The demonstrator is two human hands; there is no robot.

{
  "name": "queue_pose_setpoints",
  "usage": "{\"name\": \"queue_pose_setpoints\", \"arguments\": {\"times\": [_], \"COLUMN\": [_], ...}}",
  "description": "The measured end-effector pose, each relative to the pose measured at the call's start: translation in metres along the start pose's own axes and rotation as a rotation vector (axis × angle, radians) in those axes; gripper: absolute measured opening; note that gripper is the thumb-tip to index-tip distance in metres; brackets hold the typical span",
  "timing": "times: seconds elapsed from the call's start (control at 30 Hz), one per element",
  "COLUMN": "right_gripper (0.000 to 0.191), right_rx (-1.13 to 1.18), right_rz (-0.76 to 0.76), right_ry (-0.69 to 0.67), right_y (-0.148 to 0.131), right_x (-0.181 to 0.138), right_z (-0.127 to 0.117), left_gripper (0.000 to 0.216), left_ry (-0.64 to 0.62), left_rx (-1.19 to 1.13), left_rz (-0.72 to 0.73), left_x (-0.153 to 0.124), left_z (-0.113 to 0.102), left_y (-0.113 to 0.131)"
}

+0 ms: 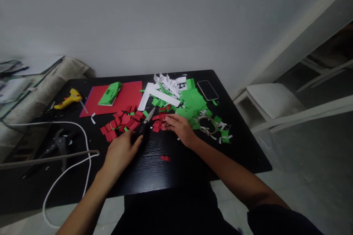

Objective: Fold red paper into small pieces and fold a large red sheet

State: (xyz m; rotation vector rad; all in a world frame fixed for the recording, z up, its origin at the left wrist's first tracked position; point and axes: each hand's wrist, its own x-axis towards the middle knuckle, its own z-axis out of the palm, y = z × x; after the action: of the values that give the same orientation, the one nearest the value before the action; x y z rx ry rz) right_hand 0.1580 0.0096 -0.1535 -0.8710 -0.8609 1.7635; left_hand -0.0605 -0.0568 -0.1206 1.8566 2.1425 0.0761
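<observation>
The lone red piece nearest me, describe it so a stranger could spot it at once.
Start at the black table. Between the right hand and the table's near edge lies the lone red piece. Unlike the clustered red pieces farther back, it sits by itself.

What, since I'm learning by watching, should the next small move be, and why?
Perhaps draw the lone red piece in to the red pile: it lies apart, nearer the front of the table, while the right hand is at other red pieces and the left hand beside the pile.

Paper pieces [126, 119] lie between glue gun [71, 98] and phone [207, 90].
</observation>
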Motion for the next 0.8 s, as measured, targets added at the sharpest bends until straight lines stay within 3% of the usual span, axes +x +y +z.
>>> {"name": "queue_pose_setpoints", "arguments": {"times": [0.2, 0.4, 0.53, 0.63, 0.8], "right_gripper": [0.038, 0.042, 0.04, 0.037, 0.035], "right_rx": [0.202, 0.212, 0.263, 0.305, 0.283], "right_rz": [0.265, 0.3, 0.315, 0.324, 0.371], "right_ry": [-0.158, -0.165, -0.152, -0.14, -0.156], "right_y": [-0.001, -0.005, -0.007, -0.006, -0.001], "right_x": [0.003, 0.002, 0.003, 0.005, 0.007], "right_z": [-0.005, -0.007, -0.008, -0.01, -0.011], "left_gripper": [0.045, 0.039, 0.039, 0.038, 0.029], "left_ry": [0.044, 0.065, 0.184, 0.077, 0.006], "left_rx": [0.178, 0.162, -0.298, -0.669, -1.042], "left_rz": [0.039, 0.032, 0.311, 0.503, 0.526], "left_x": [0.014, 0.031, 0.044, 0.058, 0.073], "left_z": [0.003, -0.023, -0.027, -0.013, 0.012], "left_y": [0.0, 0.02, 0.042, 0.052, 0.051]}}
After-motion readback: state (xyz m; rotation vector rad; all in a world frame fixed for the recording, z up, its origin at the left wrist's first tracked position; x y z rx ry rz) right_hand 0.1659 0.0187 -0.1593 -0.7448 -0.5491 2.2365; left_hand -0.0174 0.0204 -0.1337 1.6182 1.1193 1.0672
